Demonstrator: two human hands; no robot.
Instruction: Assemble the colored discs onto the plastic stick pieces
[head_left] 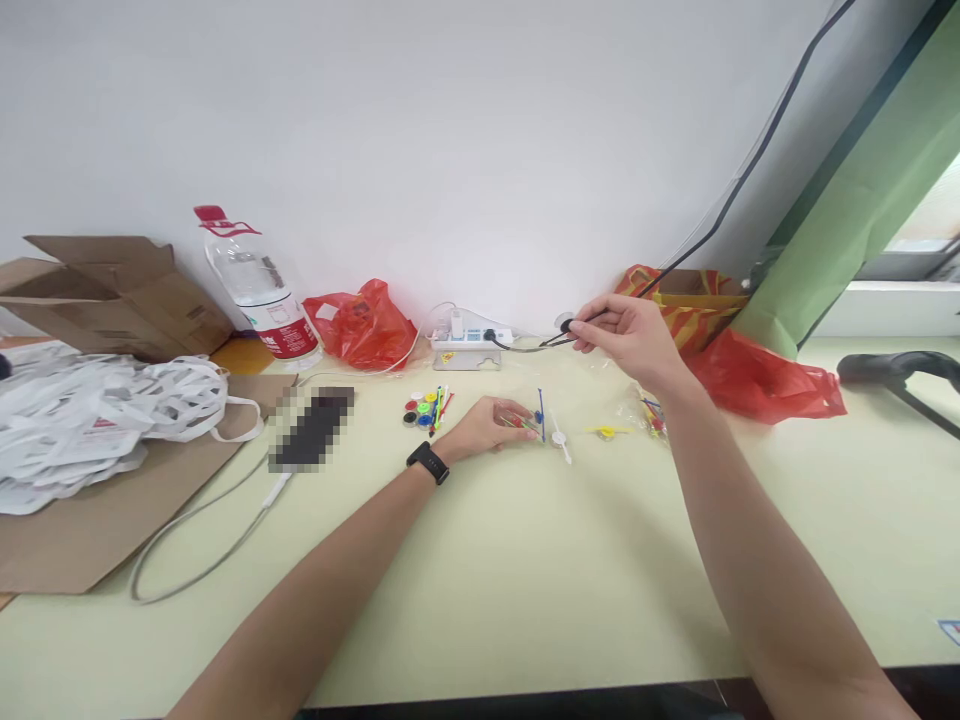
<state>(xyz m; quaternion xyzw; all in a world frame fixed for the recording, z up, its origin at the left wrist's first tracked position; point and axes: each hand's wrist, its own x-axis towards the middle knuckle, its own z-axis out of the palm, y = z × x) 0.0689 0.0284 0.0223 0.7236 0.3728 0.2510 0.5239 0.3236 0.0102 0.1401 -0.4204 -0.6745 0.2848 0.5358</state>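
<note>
My right hand (619, 335) is raised over the back of the table, thumb and fingers pinched on a black arrow spinner (566, 327) with a round hub and a thin pointer. A clear round edge shows beside the hub. My left hand (491, 425), with a black watch at the wrist, rests on the table. Its fingers curl round several coloured arrow spinners (517, 422), red and green among them. Just beyond its fingertips are a blue arrow spinner (541, 415) and a white one (559, 438). A yellow one (604, 433) lies further right.
Coloured discs (424, 408) and sticks (442, 405) lie left of my left hand. A clear bag (646, 412) of coloured pieces sits near my right forearm. Behind are a power strip (472, 336), red bags (364, 330) and a large bottle (262, 290). White straps (97, 430) cover cardboard at left.
</note>
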